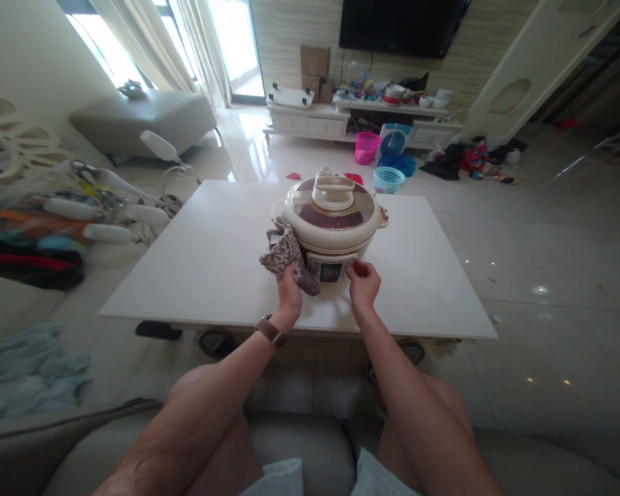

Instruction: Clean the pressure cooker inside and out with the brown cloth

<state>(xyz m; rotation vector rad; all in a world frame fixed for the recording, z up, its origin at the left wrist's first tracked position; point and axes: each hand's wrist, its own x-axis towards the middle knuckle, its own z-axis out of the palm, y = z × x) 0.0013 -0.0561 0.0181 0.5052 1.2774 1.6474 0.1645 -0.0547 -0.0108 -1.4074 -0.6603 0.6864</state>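
A cream electric pressure cooker (335, 238) with a brownish see-through lid and a raised lid handle (333, 189) stands upright on the white table (186, 275). My left hand (290, 293) is closed around a brown patterned cloth (282, 253), which bunches against the cooker's left front side. At the front is a control panel (331, 271) with a dark display. My right hand (364, 281) has curled fingers at the panel's right edge, thumb near the buttons; I cannot make out anything within its grip.
Beyond the table, a pink basket (366, 148) and a light blue basket (389, 180) stand on the tiled floor. A low white cabinet (315, 125) lines the wall. White-padded metal equipment (129, 215) is close to the table's left edge.
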